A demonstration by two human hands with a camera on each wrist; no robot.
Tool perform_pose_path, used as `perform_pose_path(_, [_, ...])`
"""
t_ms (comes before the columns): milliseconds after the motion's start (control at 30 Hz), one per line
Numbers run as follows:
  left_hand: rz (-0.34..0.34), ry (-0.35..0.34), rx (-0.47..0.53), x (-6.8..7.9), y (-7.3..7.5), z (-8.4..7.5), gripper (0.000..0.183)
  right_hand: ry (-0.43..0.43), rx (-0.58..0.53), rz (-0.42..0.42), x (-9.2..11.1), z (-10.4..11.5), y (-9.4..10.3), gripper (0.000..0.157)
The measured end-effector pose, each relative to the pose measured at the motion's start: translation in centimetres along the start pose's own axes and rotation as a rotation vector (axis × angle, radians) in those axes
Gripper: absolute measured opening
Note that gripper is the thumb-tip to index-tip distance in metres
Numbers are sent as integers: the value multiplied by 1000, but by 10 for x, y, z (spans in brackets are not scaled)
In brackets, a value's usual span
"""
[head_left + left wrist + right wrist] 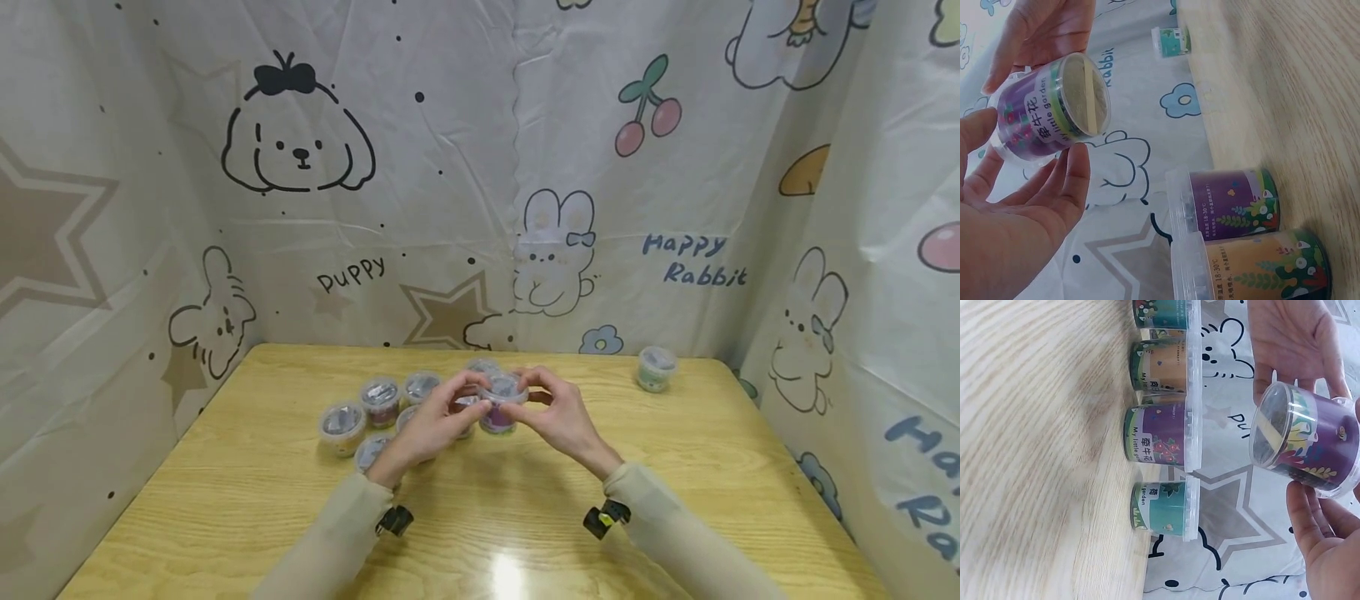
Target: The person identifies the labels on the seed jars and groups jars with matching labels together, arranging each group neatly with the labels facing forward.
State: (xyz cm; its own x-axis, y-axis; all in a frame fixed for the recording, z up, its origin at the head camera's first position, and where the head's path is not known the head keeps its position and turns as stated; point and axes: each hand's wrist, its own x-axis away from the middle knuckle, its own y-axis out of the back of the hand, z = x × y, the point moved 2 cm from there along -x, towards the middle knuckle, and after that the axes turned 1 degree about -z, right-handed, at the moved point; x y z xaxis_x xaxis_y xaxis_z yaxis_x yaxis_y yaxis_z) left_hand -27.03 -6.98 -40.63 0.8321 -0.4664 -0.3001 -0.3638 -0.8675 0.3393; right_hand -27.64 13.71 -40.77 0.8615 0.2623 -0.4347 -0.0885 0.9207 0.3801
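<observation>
Currently I'm watching the left hand (pixel 437 422) and right hand (pixel 564 418) gripping a purple cup (pixel 498 418) between them, holding it above the table (pixel 510 504). Beyond the left hand, other lidded cups (pixel 380 405) are standing clustered; farther off, a green cup (pixel 657 372) is sitting alone at right, and a printed curtain (pixel 457 158) is hanging behind.

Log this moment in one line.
left hand: holds purple cup | right hand: holds same cup | cup: above table | green cup: alone, far right

A purple labelled cup (pixel 1047 109) is held aloft
</observation>
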Motion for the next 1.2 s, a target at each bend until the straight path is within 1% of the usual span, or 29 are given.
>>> perform_pose_path(133, [3,5,-9,0,1,0,23,-1,-21,4,-2,3,1,25])
perform_pose_path(333, [32,29,42,-2,1,2,24,5,-104,28,-1,-1,4,23])
perform_pose_path(467, [32,36,59,-3,-1,2,24,23,-152,47,0,-6,4,22])
perform_pose_path(567, [2,31,52,-2,-2,2,22,29,-162,45,2,-7,3,20])
perform_pose_path(633, [-39,25,38,-1,-3,2,21,18,-151,42,3,-6,1,21])
perform_pose_path(700, [-81,6,15,1,-4,3,20,-5,-129,40,5,-5,-2,26])
perform_pose_path(833, [-149,-54,-42,4,-6,7,21,-44,-75,35,9,15,-4,35])
perform_pose_path(933, [-178,-84,-83,4,-7,8,19,-49,-67,18,11,14,-6,38])
perform_pose_path(1067, [-189,-88,-107,6,-7,8,19,-19,-78,-11,10,-7,-12,37])
perform_pose_path(1200, [-159,-59,-70,6,-5,7,20,30,-102,-26,11,-8,-13,34])
